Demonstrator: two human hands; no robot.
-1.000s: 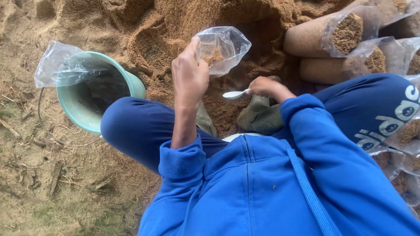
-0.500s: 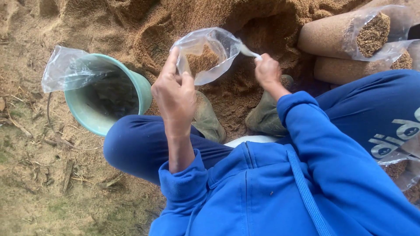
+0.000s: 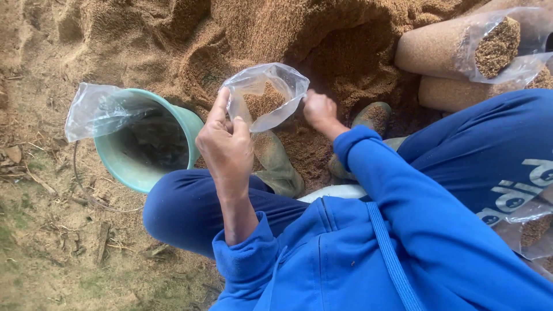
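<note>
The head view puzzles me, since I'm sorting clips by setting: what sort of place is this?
Likely an outdoor or shed spot where loose substrate is bagged. A large brown sawdust-like heap lies on bare ground, packed cylindrical bags are stacked beside it, and the left hand and right hand hold open a clear plastic bag.

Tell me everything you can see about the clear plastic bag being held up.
The clear plastic bag is thin, crinkled and see-through, its mouth held open. Brown sawdust-like material fills its lower part. The left hand pinches one edge, the right hand the other. It hangs above the sawdust pile, beside the green bucket.
</note>
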